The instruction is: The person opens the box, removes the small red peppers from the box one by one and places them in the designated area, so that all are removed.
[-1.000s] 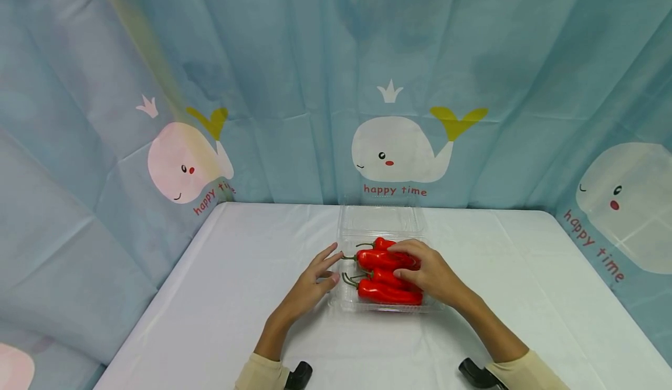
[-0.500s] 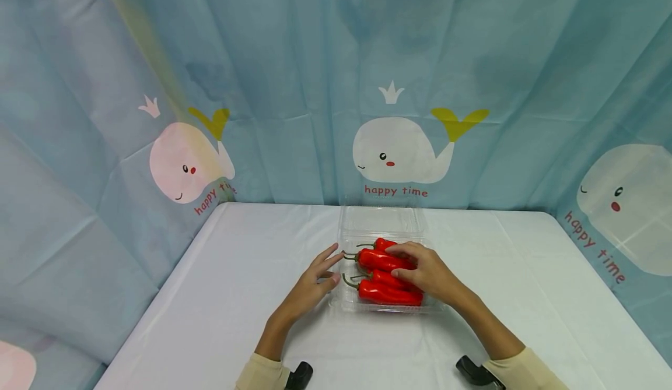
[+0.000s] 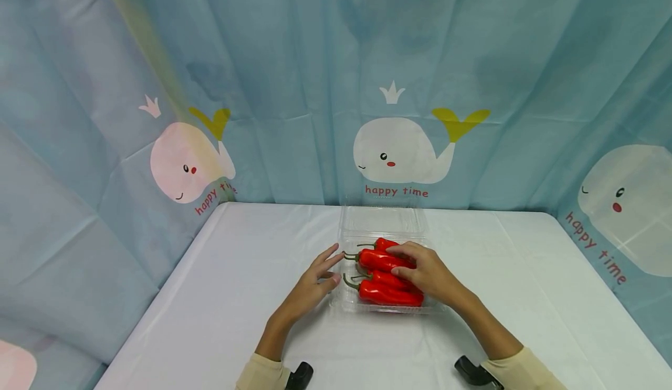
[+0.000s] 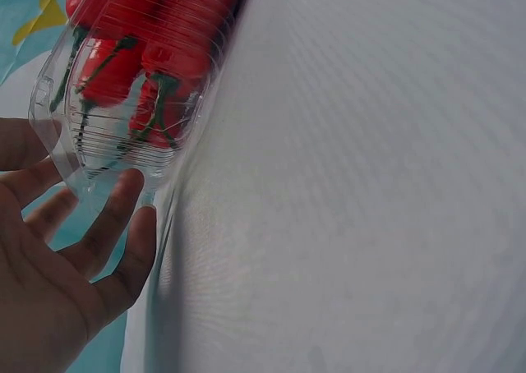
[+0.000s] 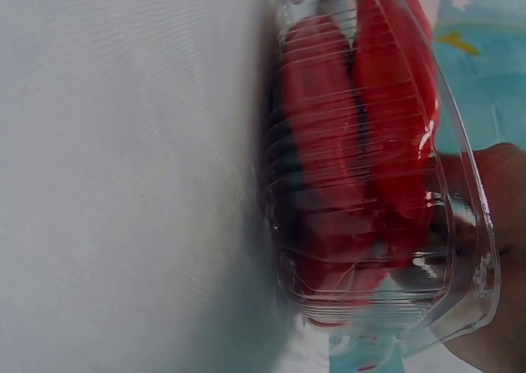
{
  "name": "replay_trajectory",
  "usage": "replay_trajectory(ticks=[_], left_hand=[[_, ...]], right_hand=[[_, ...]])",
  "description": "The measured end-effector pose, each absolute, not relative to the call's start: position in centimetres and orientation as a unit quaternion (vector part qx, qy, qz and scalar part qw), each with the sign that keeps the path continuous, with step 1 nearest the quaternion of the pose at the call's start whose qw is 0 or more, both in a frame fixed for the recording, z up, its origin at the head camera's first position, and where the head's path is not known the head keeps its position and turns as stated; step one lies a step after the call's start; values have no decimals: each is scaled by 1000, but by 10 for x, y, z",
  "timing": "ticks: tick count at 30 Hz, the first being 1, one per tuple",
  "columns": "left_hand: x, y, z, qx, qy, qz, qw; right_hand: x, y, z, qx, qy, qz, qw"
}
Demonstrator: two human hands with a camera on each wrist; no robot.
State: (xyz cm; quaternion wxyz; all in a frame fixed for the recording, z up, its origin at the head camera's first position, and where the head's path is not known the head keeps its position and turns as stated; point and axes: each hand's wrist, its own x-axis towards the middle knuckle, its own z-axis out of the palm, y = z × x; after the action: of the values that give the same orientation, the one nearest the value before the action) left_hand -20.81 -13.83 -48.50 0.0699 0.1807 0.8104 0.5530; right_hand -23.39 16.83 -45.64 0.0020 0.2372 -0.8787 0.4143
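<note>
The red peppers [image 3: 388, 276] lie side by side in a clear plastic clamshell [image 3: 350, 302] at the middle of the white table [image 3: 231, 297], their green stems pointing toward nine o'clock; the hinged lid [image 3: 382, 220] lies folded back flat at twelve o'clock of the tray; the right hand [image 3: 427, 270] rests on top of the peppers from three o'clock, fingers bent over the second and third of them, thumb against the side, so it holds them down rather than lifting any; the left hand [image 3: 312, 282] sits at nine o'clock with fingers straight and relaxed, tips touching the tray's short wall, gripping nothing; from the left wrist view the ribbed wall looks thin and flexible, so I would judge the box light, springy and easy to crush or skid on the cloth; the peppers look glossy and smooth, likely slippery and firm; a good hold on a pepper seems to be across its thick middle, or by the stem; the tray is better steadied at its rim; behind the table, round to twelve o'clock, hangs a blue curtain [image 3: 315, 58] printed with white whales.
</note>
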Motion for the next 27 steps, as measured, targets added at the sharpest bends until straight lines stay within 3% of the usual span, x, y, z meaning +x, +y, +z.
replay_trajectory(ticks=[14,27], left_hand=[[-207,-137,-483,182,812,550,68],[-208,-138,-484,177,817,545,70]], right_hand=[[-229,170,-458,245,-878,408,42],[-222,180,-450,234,-872,427,46]])
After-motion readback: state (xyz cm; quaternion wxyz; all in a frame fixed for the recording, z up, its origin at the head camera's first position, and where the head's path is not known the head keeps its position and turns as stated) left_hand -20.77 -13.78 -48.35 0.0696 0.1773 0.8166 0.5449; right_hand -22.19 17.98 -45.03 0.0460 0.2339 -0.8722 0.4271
